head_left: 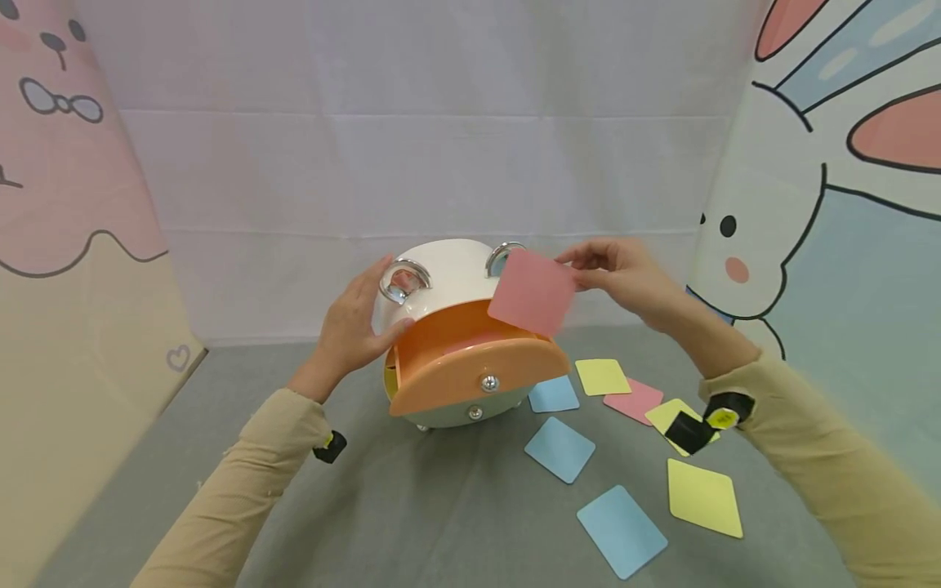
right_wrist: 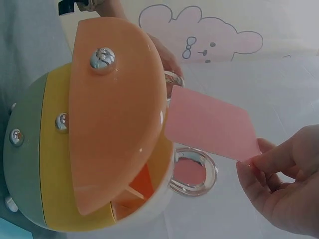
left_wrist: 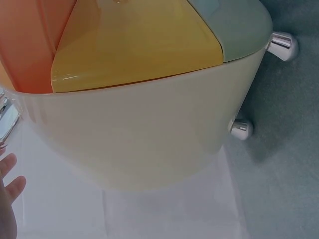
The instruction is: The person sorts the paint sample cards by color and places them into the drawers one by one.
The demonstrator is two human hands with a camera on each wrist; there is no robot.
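Observation:
A rounded white storage box (head_left: 452, 273) with orange, yellow and green drawers stands on the grey cloth. Its top orange drawer (head_left: 478, 371) is pulled out, and something pink lies inside it. My left hand (head_left: 358, 318) rests on the box's left side, thumb near the drawer opening and fingers by a chrome ring (head_left: 404, 280). Between thumb and fingers, my right hand (head_left: 621, 273) pinches a pink card (head_left: 534, 292) by its edge, above the right end of the open drawer. The right wrist view shows the pinched corner of the card (right_wrist: 212, 122) clearly.
Right of the box, several loose cards lie on the cloth: blue cards (head_left: 622, 532), yellow cards (head_left: 706, 498) and a pink one (head_left: 634, 400). A white curtain (head_left: 441, 163) hangs behind. Cartoon-printed panels (head_left: 845, 269) stand at both sides.

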